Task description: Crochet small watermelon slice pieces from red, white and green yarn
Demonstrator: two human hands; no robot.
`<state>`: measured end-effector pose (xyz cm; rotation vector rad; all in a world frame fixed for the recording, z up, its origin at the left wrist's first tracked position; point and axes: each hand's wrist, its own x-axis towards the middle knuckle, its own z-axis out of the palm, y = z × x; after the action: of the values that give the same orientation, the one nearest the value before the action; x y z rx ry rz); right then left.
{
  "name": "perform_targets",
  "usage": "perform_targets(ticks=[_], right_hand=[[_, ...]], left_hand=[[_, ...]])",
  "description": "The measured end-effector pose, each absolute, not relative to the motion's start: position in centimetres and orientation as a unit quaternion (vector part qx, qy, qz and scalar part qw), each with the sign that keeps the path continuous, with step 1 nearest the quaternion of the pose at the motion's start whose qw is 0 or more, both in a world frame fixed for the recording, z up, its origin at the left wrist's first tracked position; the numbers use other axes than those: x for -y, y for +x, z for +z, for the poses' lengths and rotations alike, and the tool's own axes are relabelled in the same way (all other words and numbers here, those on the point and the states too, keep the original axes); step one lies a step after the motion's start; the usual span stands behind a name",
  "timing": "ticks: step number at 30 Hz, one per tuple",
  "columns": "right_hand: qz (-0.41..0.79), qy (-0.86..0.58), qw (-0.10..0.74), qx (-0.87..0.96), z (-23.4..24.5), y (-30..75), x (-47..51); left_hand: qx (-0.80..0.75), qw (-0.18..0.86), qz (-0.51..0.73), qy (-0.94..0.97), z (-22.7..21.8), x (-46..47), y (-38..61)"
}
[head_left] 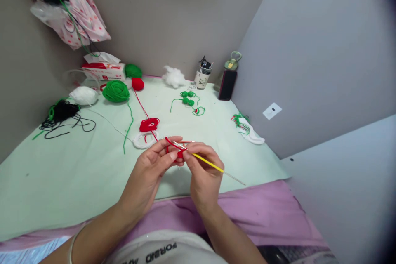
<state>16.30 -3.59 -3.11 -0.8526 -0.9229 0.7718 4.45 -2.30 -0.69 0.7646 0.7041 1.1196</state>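
A shirt (pixel 161 249) came nearest. Near the front edge of the table (pixel 77 177), the left hand (pixel 152 164) had fingers clamped on red crochet (pixel 180 154), the right hand (pixel 204 175) on a hook (pixel 210 163); 1 phone (pixel 228 85) stood near the back-right corner.

Yarn coil (pixel 145 126) on table (pixel 77 181), left of phone (pixel 228 85)

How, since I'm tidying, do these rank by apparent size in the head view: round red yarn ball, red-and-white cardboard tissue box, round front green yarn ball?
1. Tissue box
2. Front green ball
3. Red ball
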Motion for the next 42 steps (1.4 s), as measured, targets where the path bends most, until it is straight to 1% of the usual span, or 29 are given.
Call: perform_targets(ticks=[6, 12, 15, 18, 21, 23, 24, 25, 27, 29, 32, 34, 35, 37, 39, 42], right_hand=[[0.339, -0.369, 0.748, 0.434, -3.2, 16.4, 3.6], [0.426, -0.383, 0.680, 0.458, -2.9, 17.3, 3.7], [0.407, -0.375, 0.679, 0.482, -2.8, 17.8, 3.7], [0.320, -0.379, 0.672, 0.550, -2.8, 18.2, 3.7], [0.138, -0.404, 0.631, 0.648, -3.1, 18.3, 3.7], [0.013, -0.404, 0.605, 0.686, -3.5, 18.1, 3.7], [-0.022, -0.396, 0.607, 0.689, -3.7, 18.0, 3.7], [-0.028, -0.386, 0.620, 0.682, -3.8, 18.0, 3.7], [0.037, -0.366, 0.659, 0.656, -3.7, 17.9, 3.8], [0.153, -0.353, 0.682, 0.622, -3.4, 18.0, 3.8], [0.322, -0.333, 0.684, 0.564, -2.7, 18.6, 3.7], [0.387, -0.319, 0.679, 0.535, -2.4, 18.9, 3.7], [0.400, -0.316, 0.676, 0.533, -2.2, 19.1, 3.7], [0.383, -0.323, 0.666, 0.552, -1.9, 19.4, 3.9], [0.328, -0.338, 0.650, 0.596, -1.6, 19.6, 4.2], [0.218, -0.347, 0.599, 0.688, -1.3, 19.8, 4.6]], left_hand=[[-0.322, 0.724, 0.504, 0.345, -0.8, 2.3, 4.4], [-0.343, 0.700, 0.517, 0.352, -1.1, 1.9, 3.9], [-0.352, 0.665, 0.535, 0.385, -1.3, 1.9, 3.8], [-0.359, 0.634, 0.544, 0.415, -1.5, 2.1, 3.9], [-0.356, 0.625, 0.550, 0.424, -1.5, 2.4, 4.1], [-0.348, 0.641, 0.545, 0.413, -1.4, 2.5, 4.2], [-0.345, 0.656, 0.539, 0.402, -1.3, 2.5, 4.3], [-0.342, 0.673, 0.529, 0.388, -1.1, 2.5, 4.3], [-0.339, 0.709, 0.503, 0.360, -0.8, 2.4, 4.2], [-0.336, 0.734, 0.482, 0.341, -0.5, 2.1, 4.0], [-0.332, 0.748, 0.467, 0.334, -0.3, 1.6, 3.5], [-0.332, 0.748, 0.464, 0.340, -0.2, 1.5, 3.2], [-0.333, 0.745, 0.462, 0.346, -0.2, 1.4, 3.0], [-0.336, 0.733, 0.466, 0.364, -0.3, 1.4, 2.8], [-0.340, 0.711, 0.477, 0.390, -0.4, 1.5, 2.7], [-0.348, 0.667, 0.498, 0.431, -0.7, 1.6, 2.7]])
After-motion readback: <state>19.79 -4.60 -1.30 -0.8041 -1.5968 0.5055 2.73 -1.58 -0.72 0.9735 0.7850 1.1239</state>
